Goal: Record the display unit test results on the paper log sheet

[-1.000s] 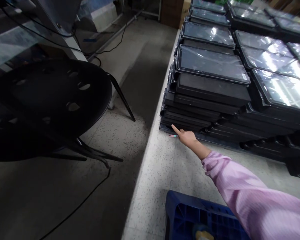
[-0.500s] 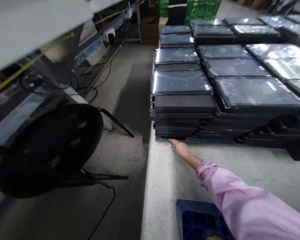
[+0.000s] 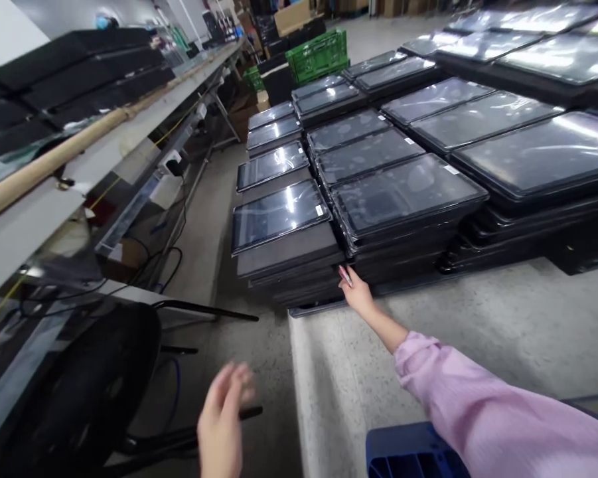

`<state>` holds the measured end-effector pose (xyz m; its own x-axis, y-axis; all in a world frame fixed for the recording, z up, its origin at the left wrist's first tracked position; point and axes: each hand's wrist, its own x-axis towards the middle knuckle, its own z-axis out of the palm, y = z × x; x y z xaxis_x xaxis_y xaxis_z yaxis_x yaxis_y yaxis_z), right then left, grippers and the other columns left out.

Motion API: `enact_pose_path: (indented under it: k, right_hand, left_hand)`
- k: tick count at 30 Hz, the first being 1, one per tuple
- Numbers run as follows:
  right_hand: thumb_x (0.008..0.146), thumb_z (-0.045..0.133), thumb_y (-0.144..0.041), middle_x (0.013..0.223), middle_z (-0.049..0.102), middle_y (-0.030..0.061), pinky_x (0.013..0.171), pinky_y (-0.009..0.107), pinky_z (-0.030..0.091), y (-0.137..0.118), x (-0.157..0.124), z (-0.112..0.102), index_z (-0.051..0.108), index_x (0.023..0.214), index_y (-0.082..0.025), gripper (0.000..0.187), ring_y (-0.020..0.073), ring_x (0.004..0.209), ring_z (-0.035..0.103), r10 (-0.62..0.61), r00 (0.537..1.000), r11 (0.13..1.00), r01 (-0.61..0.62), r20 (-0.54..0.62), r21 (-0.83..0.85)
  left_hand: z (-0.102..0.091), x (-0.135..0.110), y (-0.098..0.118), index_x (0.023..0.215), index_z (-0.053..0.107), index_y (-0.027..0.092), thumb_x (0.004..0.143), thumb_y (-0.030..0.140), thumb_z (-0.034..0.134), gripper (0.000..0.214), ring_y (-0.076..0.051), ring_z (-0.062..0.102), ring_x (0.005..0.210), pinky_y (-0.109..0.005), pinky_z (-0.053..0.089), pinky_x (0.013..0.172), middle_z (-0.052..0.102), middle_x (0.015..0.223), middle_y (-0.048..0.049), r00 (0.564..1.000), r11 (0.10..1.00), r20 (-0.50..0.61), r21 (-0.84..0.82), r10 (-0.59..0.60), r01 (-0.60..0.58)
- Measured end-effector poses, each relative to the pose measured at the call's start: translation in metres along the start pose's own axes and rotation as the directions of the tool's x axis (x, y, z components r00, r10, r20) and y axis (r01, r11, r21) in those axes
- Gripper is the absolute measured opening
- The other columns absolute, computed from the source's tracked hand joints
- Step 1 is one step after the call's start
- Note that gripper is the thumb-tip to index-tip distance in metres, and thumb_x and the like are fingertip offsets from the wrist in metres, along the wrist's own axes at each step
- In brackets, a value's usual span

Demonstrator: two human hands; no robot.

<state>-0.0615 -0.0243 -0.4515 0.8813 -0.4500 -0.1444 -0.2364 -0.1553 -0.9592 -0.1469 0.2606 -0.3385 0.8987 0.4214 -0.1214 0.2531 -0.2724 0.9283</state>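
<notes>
The right hand [image 3: 359, 295], at the end of a pink sleeve [image 3: 482, 408], is stretched out to the front of the nearest stack of trays [image 3: 289, 255] and holds a small pink pen [image 3: 345, 275] pinched between its fingertips; the pen's tip lies against the stack's front edge, at about mid-height. The hand is closed on the pen. The stack stands at the near left corner of the speckled table [image 3: 478, 332], its lowest tray jutting slightly past the table's edge, and a shiny wrapped tray [image 3: 276, 214] lies on top of it. More stacks of wrapped trays [image 3: 408, 192] stand to the right of and behind that stack, covering the table into the distance. The left hand [image 3: 222, 421] hangs in the air over the floor, below and to the left of the stack and well apart from it; it is blurred, fingers loosely spread, holding nothing. A black chair [image 3: 74, 392] stands farther left of the stack, beside a long bench [image 3: 104, 153]. A blue crate [image 3: 408, 451] shows below the stack, and a green crate [image 3: 318, 56] well behind it.
</notes>
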Motion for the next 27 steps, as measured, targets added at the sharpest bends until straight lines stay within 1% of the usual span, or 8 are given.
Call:
enact_pose_path:
  k: [3, 5, 7, 9, 12, 17, 21, 27]
  right_hand:
    - [0.067, 0.045, -0.019, 0.068, 0.063, 0.0004, 0.069, 0.027, 0.044, -0.001, 0.005, -0.005, 0.061, 0.105, -0.018, 0.041, 0.0182, 0.068, 0.058, -0.009, 0.997, 0.998, 0.004, 0.075, 0.063]
    - [0.066, 0.044, -0.019, 0.066, 0.063, -0.0001, 0.069, 0.027, 0.045, -0.003, 0.007, -0.007, 0.063, 0.098, -0.017, 0.038, 0.0177, 0.067, 0.058, -0.006, 0.994, 0.995, -0.005, 0.105, 0.100]
    - [0.064, 0.042, -0.019, 0.066, 0.063, -0.0002, 0.070, 0.027, 0.045, -0.005, 0.007, -0.008, 0.064, 0.091, -0.017, 0.035, 0.0177, 0.068, 0.058, 0.005, 0.993, 0.991, -0.021, 0.121, 0.131]
    - [0.063, 0.042, -0.021, 0.068, 0.064, 0.0001, 0.072, 0.027, 0.045, -0.008, 0.007, -0.008, 0.064, 0.083, -0.017, 0.030, 0.0178, 0.070, 0.058, 0.013, 0.992, 0.987, -0.034, 0.127, 0.160]
    - [0.063, 0.043, -0.025, 0.074, 0.065, 0.0012, 0.077, 0.028, 0.044, -0.013, 0.006, -0.009, 0.063, 0.074, -0.018, 0.024, 0.0179, 0.074, 0.058, 0.020, 0.992, 0.978, -0.046, 0.127, 0.202]
    - [0.063, 0.043, -0.027, 0.075, 0.066, 0.0016, 0.074, 0.029, 0.044, -0.017, 0.005, -0.011, 0.063, 0.068, -0.018, 0.023, 0.0174, 0.070, 0.058, 0.034, 0.992, 0.971, -0.061, 0.121, 0.232]
    - [0.064, 0.042, -0.025, 0.074, 0.066, 0.0015, 0.071, 0.028, 0.045, -0.018, 0.003, -0.012, 0.064, 0.068, -0.018, 0.023, 0.0167, 0.068, 0.057, 0.033, 0.993, 0.971, -0.058, 0.112, 0.233]
    - [0.065, 0.044, -0.022, 0.076, 0.066, 0.0012, 0.073, 0.027, 0.046, -0.016, 0.001, -0.008, 0.063, 0.071, -0.018, 0.020, 0.0164, 0.070, 0.059, 0.025, 0.993, 0.972, -0.052, 0.119, 0.231]
  left_hand:
    - [0.049, 0.039, 0.029, 0.117, 0.047, 0.022, 0.064, 0.015, 0.063, 0.056, -0.026, 0.045, 0.117, -0.041, 0.041, 0.092, 0.044, 0.130, -0.0126, 0.991, 0.984, 0.007, -0.118, -0.130, 0.130]
    - [0.077, 0.065, 0.045, 0.113, 0.047, 0.026, 0.057, 0.009, 0.060, 0.061, -0.023, 0.035, 0.126, -0.042, 0.034, 0.099, 0.039, 0.135, -0.0079, 0.987, 0.965, -0.001, -0.213, -0.160, 0.156]
    - [0.098, 0.084, 0.055, 0.100, 0.053, 0.025, 0.052, 0.007, 0.057, 0.052, -0.021, 0.041, 0.121, -0.041, 0.033, 0.099, 0.049, 0.124, -0.0044, 0.987, 0.953, 0.044, -0.259, -0.153, 0.159]
    - [0.110, 0.093, 0.059, 0.083, 0.055, 0.021, 0.048, 0.006, 0.054, 0.038, -0.017, 0.051, 0.106, -0.038, 0.037, 0.096, 0.059, 0.102, -0.0023, 0.986, 0.944, 0.094, -0.290, -0.137, 0.158]
    - [0.119, 0.094, 0.058, 0.068, 0.050, 0.019, 0.045, 0.007, 0.054, 0.026, -0.012, 0.055, 0.086, -0.030, 0.039, 0.092, 0.060, 0.079, 0.0012, 0.991, 0.933, 0.087, -0.337, -0.106, 0.129]
    - [0.124, 0.085, 0.054, 0.063, 0.049, 0.018, 0.044, 0.011, 0.059, 0.023, -0.012, 0.055, 0.078, -0.028, 0.041, 0.087, 0.057, 0.068, 0.0031, 0.996, 0.925, 0.061, -0.370, -0.066, 0.084]
    - [0.126, 0.077, 0.055, 0.065, 0.052, 0.018, 0.042, 0.016, 0.062, 0.025, -0.012, 0.055, 0.077, -0.029, 0.042, 0.084, 0.058, 0.070, 0.0024, 0.996, 0.922, 0.059, -0.379, -0.060, 0.077]
    - [0.128, 0.072, 0.051, 0.072, 0.058, 0.017, 0.048, 0.021, 0.061, 0.025, -0.016, 0.054, 0.094, -0.032, 0.040, 0.091, 0.062, 0.085, -0.0014, 0.998, 0.945, 0.055, -0.324, -0.026, 0.043]
